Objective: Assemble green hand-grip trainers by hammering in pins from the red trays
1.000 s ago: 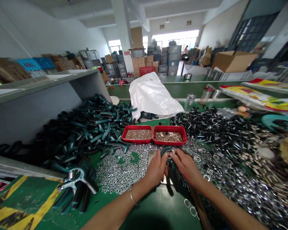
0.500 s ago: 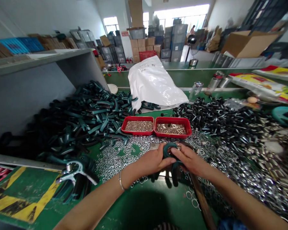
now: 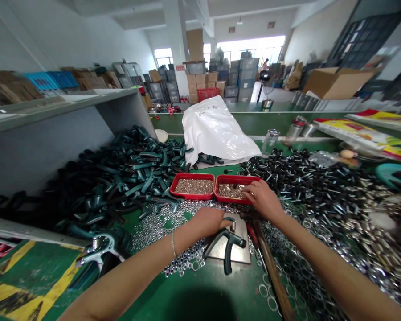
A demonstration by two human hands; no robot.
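My left hand (image 3: 209,221) grips the top of a dark green hand-gripper part (image 3: 227,243), which lies on a small metal plate (image 3: 238,249) with its two handles pointing towards me. My right hand (image 3: 261,199) reaches into the right one of two red trays (image 3: 235,180) filled with small metal pieces, its fingers curled down into them. What the fingers hold is hidden. The left red tray (image 3: 191,178) stands beside it.
A big heap of green handles (image 3: 127,171) fills the left. Shiny washers (image 3: 160,225) cover the bench around the plate. Black knobs with screws (image 3: 297,174) and metal sleeves (image 3: 370,214) lie right. A wooden-handled tool (image 3: 270,267) lies under my right arm. A white bag (image 3: 214,129) sits behind.
Both hands held the green part together. My right hand has let go and moved forward to the right red tray, while my left hand keeps the part down on the plate.
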